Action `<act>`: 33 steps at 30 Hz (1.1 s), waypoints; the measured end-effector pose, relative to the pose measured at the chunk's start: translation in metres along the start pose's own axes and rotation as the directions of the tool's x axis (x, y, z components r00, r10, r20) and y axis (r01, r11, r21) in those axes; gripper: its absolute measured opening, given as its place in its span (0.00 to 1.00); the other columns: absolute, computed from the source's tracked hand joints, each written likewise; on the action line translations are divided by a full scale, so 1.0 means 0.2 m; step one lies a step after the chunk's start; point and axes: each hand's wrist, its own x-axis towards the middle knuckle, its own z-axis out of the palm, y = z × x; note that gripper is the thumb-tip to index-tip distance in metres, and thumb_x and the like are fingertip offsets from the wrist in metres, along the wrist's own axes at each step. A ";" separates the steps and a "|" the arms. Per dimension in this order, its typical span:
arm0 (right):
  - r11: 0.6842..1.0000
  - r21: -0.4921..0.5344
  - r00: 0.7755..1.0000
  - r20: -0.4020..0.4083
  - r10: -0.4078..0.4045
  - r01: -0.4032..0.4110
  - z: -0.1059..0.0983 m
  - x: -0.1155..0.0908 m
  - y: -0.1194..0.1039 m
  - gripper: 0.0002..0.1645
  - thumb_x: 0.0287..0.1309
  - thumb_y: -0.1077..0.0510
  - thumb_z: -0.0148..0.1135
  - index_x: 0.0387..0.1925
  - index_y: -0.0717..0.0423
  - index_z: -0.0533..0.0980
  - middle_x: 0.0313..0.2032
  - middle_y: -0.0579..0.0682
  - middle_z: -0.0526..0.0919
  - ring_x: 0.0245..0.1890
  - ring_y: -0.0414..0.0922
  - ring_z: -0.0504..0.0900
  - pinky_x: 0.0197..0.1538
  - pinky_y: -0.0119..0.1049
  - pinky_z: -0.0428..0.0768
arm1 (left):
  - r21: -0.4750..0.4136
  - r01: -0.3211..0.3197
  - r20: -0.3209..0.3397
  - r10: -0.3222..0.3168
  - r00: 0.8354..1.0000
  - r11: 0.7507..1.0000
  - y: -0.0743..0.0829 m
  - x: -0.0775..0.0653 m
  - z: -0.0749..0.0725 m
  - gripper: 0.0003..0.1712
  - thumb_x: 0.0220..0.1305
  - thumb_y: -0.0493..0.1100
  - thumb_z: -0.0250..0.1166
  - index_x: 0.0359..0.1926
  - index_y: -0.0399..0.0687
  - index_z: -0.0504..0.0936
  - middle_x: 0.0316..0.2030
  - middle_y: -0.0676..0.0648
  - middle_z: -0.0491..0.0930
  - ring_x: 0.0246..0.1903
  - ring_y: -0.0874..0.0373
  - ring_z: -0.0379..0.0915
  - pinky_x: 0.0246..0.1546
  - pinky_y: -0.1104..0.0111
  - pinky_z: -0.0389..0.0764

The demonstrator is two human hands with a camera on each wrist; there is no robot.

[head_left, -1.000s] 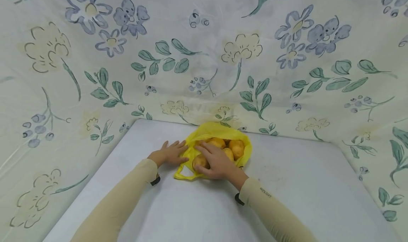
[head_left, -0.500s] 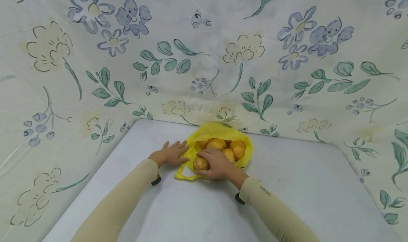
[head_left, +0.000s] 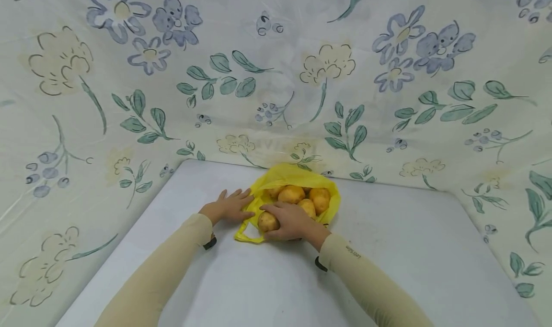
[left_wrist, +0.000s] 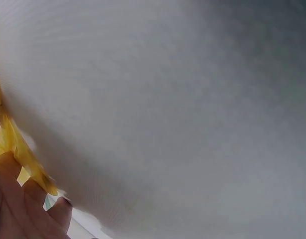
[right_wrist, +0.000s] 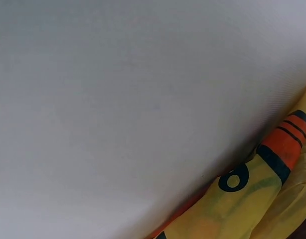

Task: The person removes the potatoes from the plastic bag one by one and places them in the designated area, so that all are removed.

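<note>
A yellow plastic bag (head_left: 286, 174) lies on its side at the back of the table, its mouth facing me. Several potatoes (head_left: 291, 194) show inside it. My right hand (head_left: 294, 222) reaches into the mouth and grips the frontmost potato (head_left: 268, 221), thumb below and fingers over it. With fingers spread, my left hand (head_left: 230, 207) rests on the bag's left edge. In the left wrist view, the fingers (left_wrist: 36, 191) touch the yellow plastic (left_wrist: 23, 152). Only the bag's printed side (right_wrist: 242, 199) shows in the right wrist view; the right hand is out of sight there.
The white table (head_left: 258, 288) stretches out in front of the bag and to both sides. Behind and beside it hangs a flower-patterned sheet (head_left: 276, 78). A bag handle loop (head_left: 249, 238) lies on the table at the front left.
My right hand has lowered its fingers from above the front potato and closed them round it, then shifted slightly left with it. The left hand has stayed in place.
</note>
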 end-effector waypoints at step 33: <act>0.997 0.052 0.994 0.096 0.045 -0.051 -0.01 0.07 -0.03 0.42 0.52 0.39 0.73 0.67 0.39 0.67 0.60 0.45 0.77 0.54 0.42 0.77 0.60 0.44 0.77 | 0.005 -0.007 -0.003 0.008 1.000 1.000 0.00 0.00 0.00 0.42 0.72 0.65 0.50 0.77 0.49 0.55 0.79 0.42 0.44 0.77 0.37 0.38 0.71 0.33 0.34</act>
